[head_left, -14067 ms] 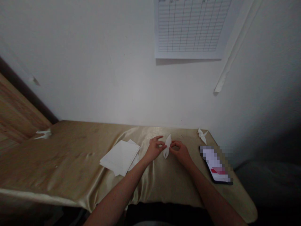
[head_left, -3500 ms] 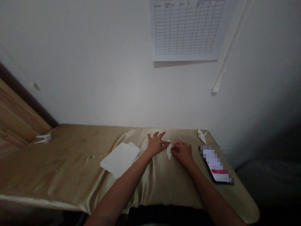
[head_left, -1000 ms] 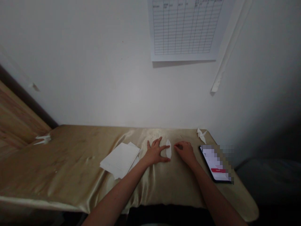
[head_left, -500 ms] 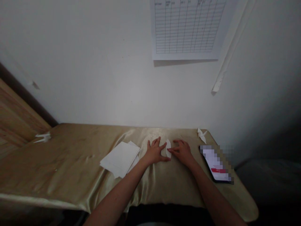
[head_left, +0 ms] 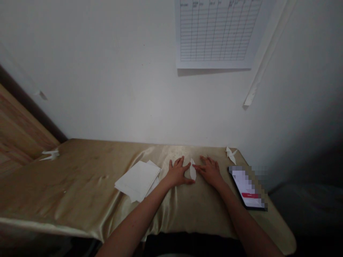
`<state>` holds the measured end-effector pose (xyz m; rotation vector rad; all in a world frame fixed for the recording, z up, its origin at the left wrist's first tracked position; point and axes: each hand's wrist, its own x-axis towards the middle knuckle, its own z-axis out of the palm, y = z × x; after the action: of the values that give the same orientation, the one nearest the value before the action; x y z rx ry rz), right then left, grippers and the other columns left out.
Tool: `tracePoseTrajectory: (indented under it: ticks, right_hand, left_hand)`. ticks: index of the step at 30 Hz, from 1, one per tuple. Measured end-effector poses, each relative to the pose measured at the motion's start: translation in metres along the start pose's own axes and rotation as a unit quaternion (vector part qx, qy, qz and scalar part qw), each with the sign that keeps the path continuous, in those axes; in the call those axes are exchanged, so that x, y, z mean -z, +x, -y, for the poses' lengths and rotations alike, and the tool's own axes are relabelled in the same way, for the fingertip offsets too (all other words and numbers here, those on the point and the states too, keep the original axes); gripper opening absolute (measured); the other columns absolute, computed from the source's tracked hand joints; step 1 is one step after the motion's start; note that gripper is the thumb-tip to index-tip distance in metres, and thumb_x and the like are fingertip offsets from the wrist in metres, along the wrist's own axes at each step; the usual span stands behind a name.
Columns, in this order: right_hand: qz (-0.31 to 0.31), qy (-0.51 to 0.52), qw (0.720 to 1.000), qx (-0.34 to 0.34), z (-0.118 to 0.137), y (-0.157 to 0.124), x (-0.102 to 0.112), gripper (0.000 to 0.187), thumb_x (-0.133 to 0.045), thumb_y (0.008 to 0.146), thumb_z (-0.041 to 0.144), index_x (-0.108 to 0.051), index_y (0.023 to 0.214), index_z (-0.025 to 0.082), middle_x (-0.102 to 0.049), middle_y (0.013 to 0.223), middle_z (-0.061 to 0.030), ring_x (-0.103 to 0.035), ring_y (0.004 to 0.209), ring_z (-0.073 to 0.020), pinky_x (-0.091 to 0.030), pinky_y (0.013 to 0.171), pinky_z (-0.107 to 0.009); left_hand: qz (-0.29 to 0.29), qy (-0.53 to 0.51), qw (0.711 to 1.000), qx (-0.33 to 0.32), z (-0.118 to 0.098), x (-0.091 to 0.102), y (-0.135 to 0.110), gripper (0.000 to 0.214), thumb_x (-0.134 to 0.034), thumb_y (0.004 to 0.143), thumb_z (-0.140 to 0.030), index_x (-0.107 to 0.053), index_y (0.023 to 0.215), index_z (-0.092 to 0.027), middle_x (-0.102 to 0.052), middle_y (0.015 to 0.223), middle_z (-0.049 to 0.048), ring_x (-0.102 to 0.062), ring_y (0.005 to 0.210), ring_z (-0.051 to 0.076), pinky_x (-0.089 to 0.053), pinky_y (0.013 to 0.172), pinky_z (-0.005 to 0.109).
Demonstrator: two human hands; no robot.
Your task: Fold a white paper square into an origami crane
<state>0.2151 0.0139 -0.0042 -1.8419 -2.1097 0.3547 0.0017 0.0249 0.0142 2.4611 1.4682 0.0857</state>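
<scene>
A small narrow folded white paper (head_left: pixel 192 171) lies flat on the gold satin cloth (head_left: pixel 80 185) between my two hands. My left hand (head_left: pixel 178 172) rests flat with fingers spread, its index fingertip and thumb touching the paper's left edge. My right hand (head_left: pixel 210 170) lies flat on the paper's right side, fingers stretched out and the thumb tip pressing against the paper. Neither hand grips anything.
A stack of white paper sheets (head_left: pixel 138 179) lies left of my left hand. A phone (head_left: pixel 248 187) lies at the right. A folded paper crane (head_left: pixel 230 154) stands at the far right corner, another paper figure (head_left: pixel 50 154) at the far left. A grid chart (head_left: pixel 218 32) hangs on the wall.
My right hand has moved from a loose curl beside the paper to lying flat against its right edge. My left hand stays flat on the left side.
</scene>
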Motion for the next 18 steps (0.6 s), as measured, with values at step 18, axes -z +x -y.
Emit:
tracePoseTrajectory:
  ticks: [18]
  right_hand:
    - [-0.029, -0.106, 0.994, -0.029, 0.015, 0.012, -0.006, 0.042, -0.033, 0.101, 0.054, -0.046, 0.141, 0.053, -0.034, 0.159, -0.0021, -0.022, 0.148, -0.0356, -0.013, 0.112, -0.071]
  left_hand:
    - [-0.030, -0.015, 0.999, -0.011, 0.002, -0.005, -0.001, 0.097, -0.068, 0.068, -0.077, -0.039, 0.151, -0.037, -0.017, 0.167, 0.0133, -0.017, 0.152, 0.040, -0.003, 0.115, 0.073]
